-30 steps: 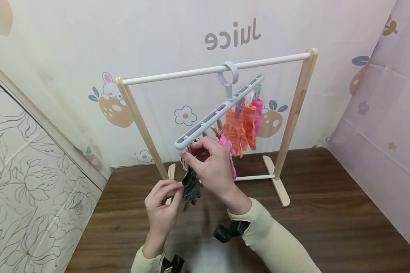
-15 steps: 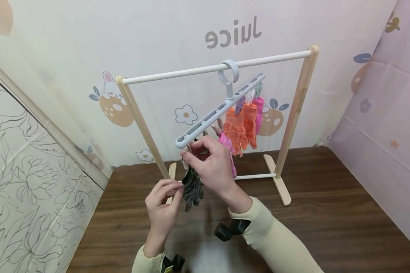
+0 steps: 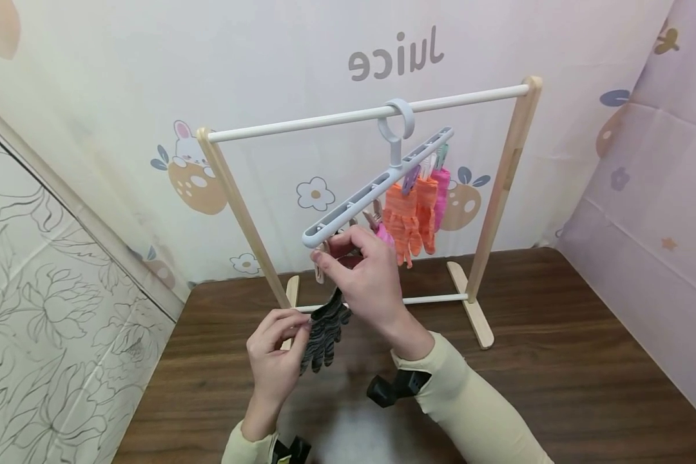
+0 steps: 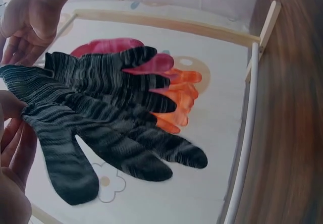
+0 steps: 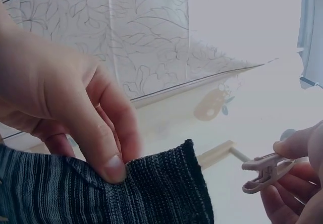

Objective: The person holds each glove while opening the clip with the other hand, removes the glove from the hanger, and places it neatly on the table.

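Head view, left hand (image 3: 275, 357): fingers curled, thumb and fingertips pinching the dark striped glove (image 3: 323, 330) at its edge, just to the hand's right.
Head view, right hand (image 3: 367, 281): raised just above and to the right of the left hand, fingers bent around a beige clip (image 3: 320, 267) under the low end of the grey clip hanger (image 3: 377, 187).
Head view, glove position: hangs fingers-down between the two hands, below the right hand's fingertips; whether its cuff sits in the clip cannot be told.
Head view, surroundings: the hanger hooks on the white rail (image 3: 301, 122) of the wooden rack (image 3: 501, 193), beyond the right hand; orange gloves (image 3: 408, 216) and pink gloves (image 3: 439, 193) hang from it farther back; the rack stands on a brown table (image 3: 557, 361).

Left wrist view, glove (image 4: 106, 123): spread flat, fingers pointing away from the left hand (image 4: 12, 163), which holds its cuff side; the right hand (image 4: 33, 22) is above it.

Right wrist view, left hand (image 5: 65, 118): thumb pressed on the glove's ribbed cuff (image 5: 151, 188).
Right wrist view, right hand (image 5: 298, 183): fingertips grip the beige clip (image 5: 265, 171), just beside the cuff but apart from it.
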`<state>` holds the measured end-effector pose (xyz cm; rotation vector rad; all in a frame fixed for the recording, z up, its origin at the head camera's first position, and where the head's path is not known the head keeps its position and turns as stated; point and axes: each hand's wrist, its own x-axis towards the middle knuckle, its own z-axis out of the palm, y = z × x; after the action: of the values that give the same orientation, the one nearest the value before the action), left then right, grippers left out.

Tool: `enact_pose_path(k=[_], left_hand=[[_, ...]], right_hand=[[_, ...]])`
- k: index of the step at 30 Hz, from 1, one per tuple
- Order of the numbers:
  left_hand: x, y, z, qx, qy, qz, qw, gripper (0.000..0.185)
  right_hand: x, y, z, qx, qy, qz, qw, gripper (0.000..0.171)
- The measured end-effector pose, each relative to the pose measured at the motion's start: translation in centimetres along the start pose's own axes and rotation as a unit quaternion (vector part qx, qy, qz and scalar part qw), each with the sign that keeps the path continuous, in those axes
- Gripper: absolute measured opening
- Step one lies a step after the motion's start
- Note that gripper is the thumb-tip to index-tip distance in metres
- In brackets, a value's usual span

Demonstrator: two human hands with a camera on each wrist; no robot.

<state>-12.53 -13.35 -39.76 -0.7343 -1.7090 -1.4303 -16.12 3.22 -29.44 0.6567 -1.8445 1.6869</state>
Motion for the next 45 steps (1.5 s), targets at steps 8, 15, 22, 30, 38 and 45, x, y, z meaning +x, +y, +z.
enact_pose_path(k=[8, 15, 22, 30, 38, 45], left_hand=[[0.3, 1.1, -0.2, 0.002, 0.007, -0.030, 0.9995, 0.025], [-0.1, 0.7, -0.7, 0.022, 0.001, -0.054, 0.9983, 0.024], [-0.5, -0.2, -1.6, 0.046, -0.011, -0.091, 0.9948, 0.021], [-0.6, -0.2, -2.2, 0.051, -0.023, -0.132, 0.9897, 0.014], [-2.4, -3.2, -3.5, 0.006, -0.022, -0.202, 0.9791, 0.016], [-2.8, -3.7, -3.8, -0.008, -0.005, -0.246, 0.9691, 0.015]], right_hand=[[-0.2, 0.0, -0.1, 0.002, 0.001, 0.009, 1.000, 0.018], [-0.4, 0.2, 0.0, 0.011, 0.000, 0.010, 1.000, 0.022], [-0.6, 0.2, 0.0, 0.011, -0.005, 0.007, 1.000, 0.024], [-0.9, 0.2, 0.0, 0.006, -0.013, 0.019, 1.000, 0.026], [-1.0, 0.2, 0.1, 0.008, -0.010, 0.013, 1.000, 0.027], [-1.2, 0.3, 0.3, 0.010, -0.006, 0.014, 1.000, 0.029]])
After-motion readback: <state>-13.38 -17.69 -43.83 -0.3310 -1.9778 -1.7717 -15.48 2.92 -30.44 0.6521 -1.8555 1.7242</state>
